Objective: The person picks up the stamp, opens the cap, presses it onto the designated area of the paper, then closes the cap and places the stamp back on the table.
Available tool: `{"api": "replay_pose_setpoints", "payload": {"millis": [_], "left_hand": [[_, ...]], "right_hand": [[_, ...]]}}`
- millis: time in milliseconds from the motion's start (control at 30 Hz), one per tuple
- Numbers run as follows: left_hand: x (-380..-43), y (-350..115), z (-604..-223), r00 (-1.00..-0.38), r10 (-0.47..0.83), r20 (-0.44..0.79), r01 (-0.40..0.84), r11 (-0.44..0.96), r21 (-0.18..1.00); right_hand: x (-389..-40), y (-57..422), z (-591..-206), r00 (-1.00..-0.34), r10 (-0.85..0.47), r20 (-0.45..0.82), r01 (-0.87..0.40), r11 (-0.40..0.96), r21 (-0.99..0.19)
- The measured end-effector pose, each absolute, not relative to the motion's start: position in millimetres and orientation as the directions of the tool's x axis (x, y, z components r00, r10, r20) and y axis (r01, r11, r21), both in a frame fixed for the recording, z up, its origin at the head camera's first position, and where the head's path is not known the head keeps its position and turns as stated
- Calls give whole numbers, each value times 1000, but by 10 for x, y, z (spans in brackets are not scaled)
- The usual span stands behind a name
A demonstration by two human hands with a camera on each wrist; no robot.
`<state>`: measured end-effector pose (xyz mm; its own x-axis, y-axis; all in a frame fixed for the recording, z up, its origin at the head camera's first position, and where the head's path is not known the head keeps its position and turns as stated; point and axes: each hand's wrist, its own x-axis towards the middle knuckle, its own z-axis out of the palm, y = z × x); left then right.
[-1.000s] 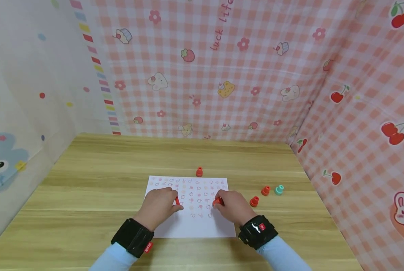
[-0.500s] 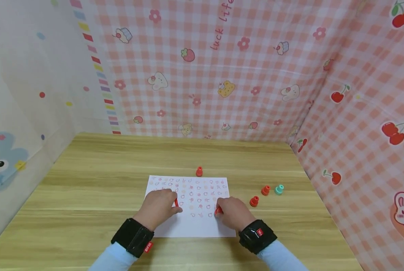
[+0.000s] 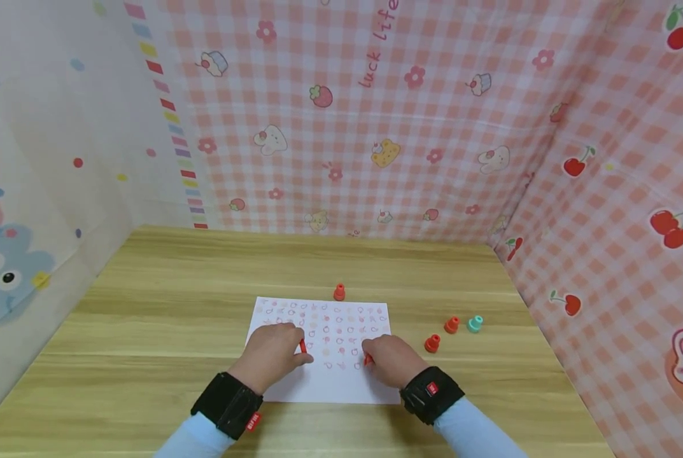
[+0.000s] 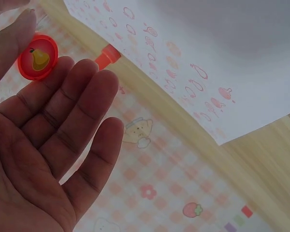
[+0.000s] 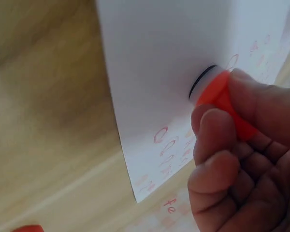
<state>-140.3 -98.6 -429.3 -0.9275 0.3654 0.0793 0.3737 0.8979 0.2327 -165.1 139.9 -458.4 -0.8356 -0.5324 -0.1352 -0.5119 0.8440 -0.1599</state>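
My left hand [image 3: 272,356] pinches a round red stamp cap [image 4: 37,58] between thumb and index finger; a yellow pear picture shows on its face. The other left fingers stretch out loosely. Over the right part of a white paper [image 3: 324,389], my right hand [image 3: 395,360] grips a red toy stamp [image 5: 216,91] by its handle. Its pale base with a black rim points at the paper, right by the surface. Rows of small red and orange fruit prints cover the paper's upper part; the lower strip is blank white.
One red stamp [image 3: 339,293] stands beyond the paper's far edge. Right of the paper stand two more, a nearer red stamp [image 3: 432,343] and a farther red stamp [image 3: 452,325], beside a teal stamp [image 3: 475,324]. Printed cloth walls [image 3: 352,127] border the wooden table [image 3: 163,305].
My right hand has come nearer to me over the paper with the red stamp, its wrist turning slightly. The left hand stays in place with the cap. The head view has shifted a little.
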Motion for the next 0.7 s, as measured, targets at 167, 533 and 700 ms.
{"api": "replay_pose_setpoints", "payload": {"millis": [167,533,700], "left_hand": [[-1404,-967,-4305,-929,365,65,370,899,236],[-1412,-915,-4316,-918,390,73,396,891,220],[-1424,-891,-4336,-911,403,92,413,885,215]], "right_hand": [[-1641,1360,-4553,-788,-597,-152,-603,798,-4],[-1643,1349,-4527,-776,-610,-163,-621,783,27],[-1626,1341,-4543,-759,-631,-159,-647,760,71]]}}
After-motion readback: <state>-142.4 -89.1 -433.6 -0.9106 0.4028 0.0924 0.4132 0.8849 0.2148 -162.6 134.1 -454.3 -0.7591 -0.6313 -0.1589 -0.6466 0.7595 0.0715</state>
